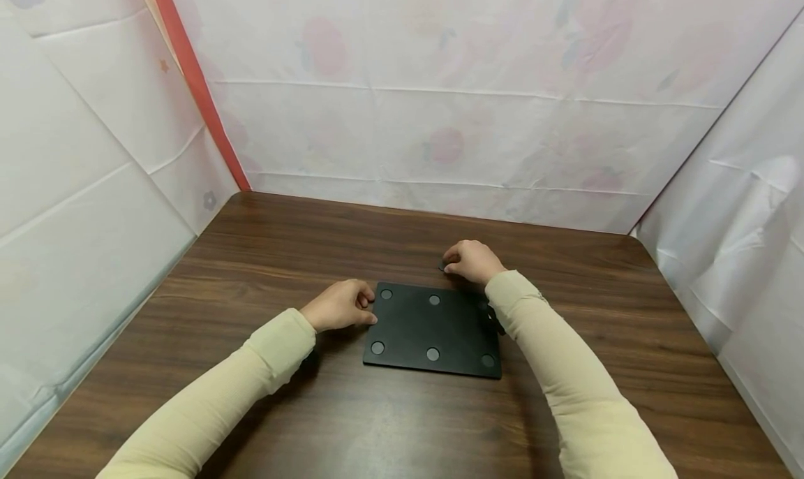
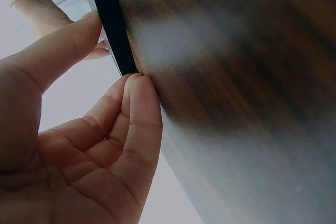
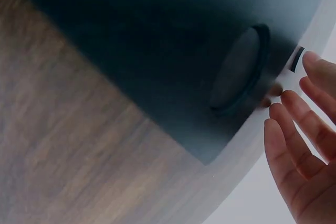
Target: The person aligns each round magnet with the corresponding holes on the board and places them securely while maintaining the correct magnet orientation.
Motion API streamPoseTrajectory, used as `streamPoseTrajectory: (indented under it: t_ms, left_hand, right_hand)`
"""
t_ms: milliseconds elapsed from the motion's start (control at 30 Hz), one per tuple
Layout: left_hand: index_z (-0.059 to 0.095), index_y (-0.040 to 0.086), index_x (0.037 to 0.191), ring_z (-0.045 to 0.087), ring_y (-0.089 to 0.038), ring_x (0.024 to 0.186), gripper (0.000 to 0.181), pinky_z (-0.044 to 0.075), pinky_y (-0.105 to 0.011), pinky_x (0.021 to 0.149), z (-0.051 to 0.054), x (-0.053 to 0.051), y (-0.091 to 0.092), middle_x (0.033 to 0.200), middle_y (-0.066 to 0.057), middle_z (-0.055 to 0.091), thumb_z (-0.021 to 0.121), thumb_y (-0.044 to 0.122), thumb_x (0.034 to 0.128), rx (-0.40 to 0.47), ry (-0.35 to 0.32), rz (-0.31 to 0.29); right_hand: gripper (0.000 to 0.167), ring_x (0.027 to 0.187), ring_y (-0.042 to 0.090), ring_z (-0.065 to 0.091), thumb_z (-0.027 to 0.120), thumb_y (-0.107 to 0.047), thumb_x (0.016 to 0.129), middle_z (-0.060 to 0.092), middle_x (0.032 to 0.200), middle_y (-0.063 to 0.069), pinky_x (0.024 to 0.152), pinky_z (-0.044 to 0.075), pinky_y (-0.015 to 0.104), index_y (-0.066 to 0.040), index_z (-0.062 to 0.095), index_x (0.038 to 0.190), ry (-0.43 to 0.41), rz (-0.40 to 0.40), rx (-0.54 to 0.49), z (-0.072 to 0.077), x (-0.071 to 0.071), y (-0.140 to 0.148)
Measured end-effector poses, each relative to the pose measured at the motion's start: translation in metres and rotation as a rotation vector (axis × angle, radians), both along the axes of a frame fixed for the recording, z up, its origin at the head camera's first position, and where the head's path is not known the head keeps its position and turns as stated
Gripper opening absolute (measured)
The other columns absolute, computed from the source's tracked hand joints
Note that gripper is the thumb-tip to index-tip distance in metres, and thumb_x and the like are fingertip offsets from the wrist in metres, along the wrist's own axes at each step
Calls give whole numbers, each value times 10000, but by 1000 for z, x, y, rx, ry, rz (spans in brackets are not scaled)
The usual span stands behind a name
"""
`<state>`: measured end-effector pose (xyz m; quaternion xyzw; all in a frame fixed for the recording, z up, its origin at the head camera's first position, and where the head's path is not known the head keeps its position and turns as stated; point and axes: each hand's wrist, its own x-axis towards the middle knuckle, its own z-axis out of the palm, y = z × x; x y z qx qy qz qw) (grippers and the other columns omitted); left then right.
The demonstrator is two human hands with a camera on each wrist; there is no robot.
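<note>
A flat black board (image 1: pixel 452 329) with several round grey spots lies on the brown wood-grain table. At its left edge my left hand (image 1: pixel 339 306) holds on, the thumb (image 2: pixel 89 30) and curled fingers (image 2: pixel 142 98) touching the board's edge. Beyond the board's back edge, my right hand (image 1: pixel 474 261) pinches a small dark disc (image 1: pixel 442 266) between thumb and fingers. The right wrist view shows this dark disc (image 3: pixel 297 59) edge-on by the fingertips. One round spot (image 3: pixel 236 72) with a dark rim shows near the board's corner there.
The wood-grain table (image 1: pixel 301 241) extends around the board on all sides. White printed cloth (image 1: pixel 452 102) hangs behind it, with more cloth at the left and right. A red strip (image 1: pixel 201 81) runs down the back left corner. My right forearm covers part of the board's right side.
</note>
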<state>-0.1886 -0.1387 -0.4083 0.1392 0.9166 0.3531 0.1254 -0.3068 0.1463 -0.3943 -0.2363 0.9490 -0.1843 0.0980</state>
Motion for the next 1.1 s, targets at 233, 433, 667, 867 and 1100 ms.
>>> streamPoseTrajectory:
  t_ms: [233, 433, 667, 867, 1100]
  left_hand:
    - [652, -24, 1130, 582, -194, 895, 391, 508, -378, 825, 1, 0, 0, 973, -62, 625, 827, 137, 819, -6, -2, 1]
    - [650, -28, 1132, 582, -193, 895, 394, 508, -376, 826, 1, 0, 0, 973, -63, 625, 826, 137, 820, -8, 1, -1]
    - [646, -25, 1140, 579, -191, 897, 399, 510, -380, 824, 2, 3, -1, 975, -52, 620, 825, 137, 822, -5, -6, -1]
    - [647, -28, 1143, 579, -192, 901, 403, 510, -383, 826, 1, 2, 0, 979, -52, 621, 825, 138, 822, -4, -4, -3]
    - [655, -34, 1124, 593, -192, 904, 397, 513, -378, 823, 1, 0, 1, 970, -57, 633, 832, 134, 812, -11, 13, -11]
  right_hand:
    - [298, 1031, 262, 640, 730, -173, 926, 656, 1129, 99, 912, 514, 416, -55, 721, 1200, 32, 15, 65, -4, -4, -3]
    - [265, 1024, 281, 628, 728, -163, 928, 629, 1161, 115, 913, 511, 431, -57, 738, 1170, 58, 18, 105, -4, -2, -6]
    - [214, 1030, 275, 642, 729, -161, 926, 675, 1143, 91, 899, 523, 429, -80, 760, 1122, 69, -1, 114, -5, 0, -10]
    - [190, 993, 261, 668, 730, -161, 925, 719, 1093, 76, 868, 539, 419, -85, 769, 1095, 67, 0, 120, -3, 0, -10]
    - [169, 950, 246, 675, 731, -168, 925, 729, 1054, 69, 838, 548, 415, -82, 780, 1062, 41, 11, 101, 0, 2, -4]
